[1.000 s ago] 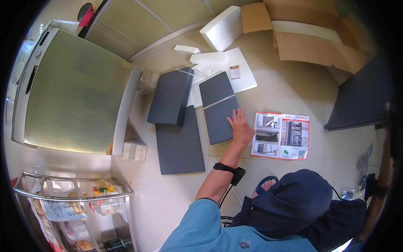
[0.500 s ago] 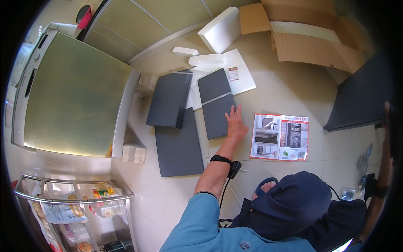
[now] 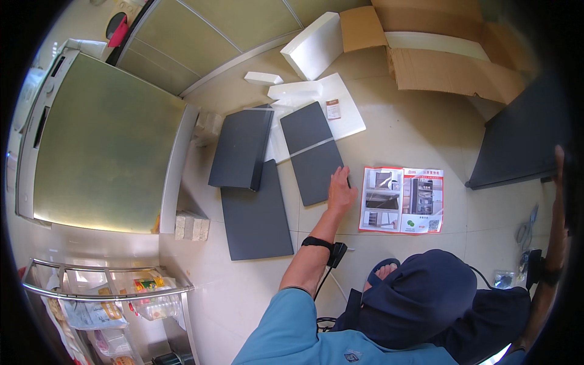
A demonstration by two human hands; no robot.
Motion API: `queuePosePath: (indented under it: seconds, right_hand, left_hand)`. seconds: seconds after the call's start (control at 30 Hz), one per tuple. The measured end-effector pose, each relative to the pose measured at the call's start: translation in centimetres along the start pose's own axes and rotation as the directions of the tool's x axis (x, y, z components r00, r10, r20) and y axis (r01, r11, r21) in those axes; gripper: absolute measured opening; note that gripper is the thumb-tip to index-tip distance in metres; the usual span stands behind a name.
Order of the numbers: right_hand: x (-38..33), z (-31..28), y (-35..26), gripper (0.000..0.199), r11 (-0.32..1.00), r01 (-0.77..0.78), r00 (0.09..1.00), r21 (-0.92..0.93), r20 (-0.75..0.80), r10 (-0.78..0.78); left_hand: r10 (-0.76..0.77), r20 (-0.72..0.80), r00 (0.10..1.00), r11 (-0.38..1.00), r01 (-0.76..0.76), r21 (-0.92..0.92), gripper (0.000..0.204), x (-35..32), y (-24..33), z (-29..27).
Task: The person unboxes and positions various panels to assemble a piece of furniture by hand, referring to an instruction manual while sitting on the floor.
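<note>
My left hand (image 3: 342, 190) is at the lower right corner of a flat dark grey panel (image 3: 313, 164), fingers bent round its edge. A pale strip crosses this panel, whose far end rests on white foam. To its left a boxy dark grey piece (image 3: 240, 146) overlaps another flat dark panel (image 3: 258, 219) on the floor. At the far right, my right hand (image 3: 559, 161) touches the edge of a large dark grey panel (image 3: 517, 137) standing tilted; the dark rim of the view hides its fingers. A printed instruction sheet (image 3: 401, 201) lies right of my left hand.
White foam slabs (image 3: 316, 45) and an opened cardboard box (image 3: 450, 70) are at the back. A metal-fronted appliance (image 3: 103, 146) and a wire rack (image 3: 109, 295) with packages line the left. Scissors (image 3: 526, 230) and a small clear bag (image 3: 505, 280) lie at the right.
My left hand's spread fingers have drawn in and bent at the panel's corner. The view has shifted slightly. My right hand stays at the large panel.
</note>
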State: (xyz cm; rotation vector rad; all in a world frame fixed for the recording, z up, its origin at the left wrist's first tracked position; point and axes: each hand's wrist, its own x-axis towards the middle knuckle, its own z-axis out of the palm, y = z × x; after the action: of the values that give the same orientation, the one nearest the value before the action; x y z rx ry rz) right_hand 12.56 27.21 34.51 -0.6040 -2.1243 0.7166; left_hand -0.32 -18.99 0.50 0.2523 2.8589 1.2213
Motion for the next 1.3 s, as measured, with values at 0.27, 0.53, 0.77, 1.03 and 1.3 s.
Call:
queuePosePath:
  seconds: [0.27,0.53,0.77,1.03,1.3]
  right_hand:
    - [-0.1,-0.5,-0.1,0.04,0.992,-0.125,0.992,0.035,0.007,0.125]
    - [1.9,-0.2,5.4,0.051,0.99,-0.06,0.998,-0.129,0.008,0.062]
    - [4.6,-0.6,5.7,0.055,0.987,-0.031,0.996,-0.158,0.072,0.043]
    - [7.4,-3.7,6.9,0.055,0.993,-0.12,0.993,0.007,0.013,0.12]
    - [8.7,-8.8,5.4,0.063,0.99,0.0,0.975,-0.138,0.218,0.03]
  left_hand:
    - [0.083,0.087,0.993,0.976,-0.098,0.192,0.061,-1.9,2.2,1.1]
    - [-0.017,-0.02,1.0,0.986,0.02,0.163,0.06,-1.7,3.3,1.6]
    - [0.347,-0.05,0.936,0.905,-0.349,-0.242,0.059,7.0,22.1,0.1]
    - [0.644,0.216,0.734,0.531,-0.226,-0.817,0.094,8.5,55.2,0.1]
    - [0.871,-0.098,0.481,0.377,-0.783,-0.495,0.082,6.9,70.4,4.1]
